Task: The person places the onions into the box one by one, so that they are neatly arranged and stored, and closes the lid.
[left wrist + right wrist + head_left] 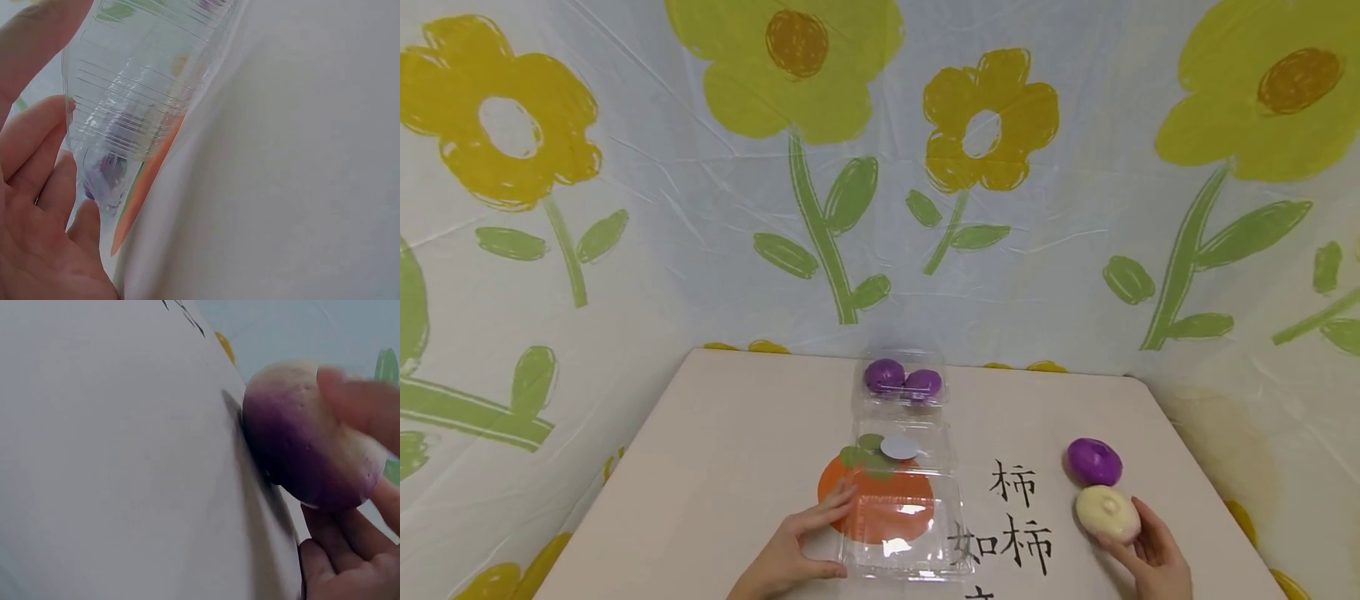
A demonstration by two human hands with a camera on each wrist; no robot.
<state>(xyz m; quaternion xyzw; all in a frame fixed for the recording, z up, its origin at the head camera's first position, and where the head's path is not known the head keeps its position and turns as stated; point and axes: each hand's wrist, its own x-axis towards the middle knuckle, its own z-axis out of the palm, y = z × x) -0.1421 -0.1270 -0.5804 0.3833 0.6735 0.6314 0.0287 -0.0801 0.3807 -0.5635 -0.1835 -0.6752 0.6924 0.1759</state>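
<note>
A clear plastic clamshell box [955,500] lies unfolded on the table, its near half over a printed orange persimmon. Two round purple vegetables [922,385] sit side by side in its far half. My left hand [796,543] is at the near half's left side, thumb and fingers spread apart, fingertips touching the plastic edge [70,119]. At the right, my right hand [1157,552] holds a round, turnip-like vegetable [1107,512], cream on top and purple below [294,437], between thumb and fingers. Just beyond it lies another purple vegetable [1094,461].
Black brush-written characters [1026,542] are printed on the pale table [737,450] between the box and the right-hand vegetables. A pale oval label [900,447] shows at the box's middle. Flower-patterned cloth [880,208] walls the table at the back and both sides.
</note>
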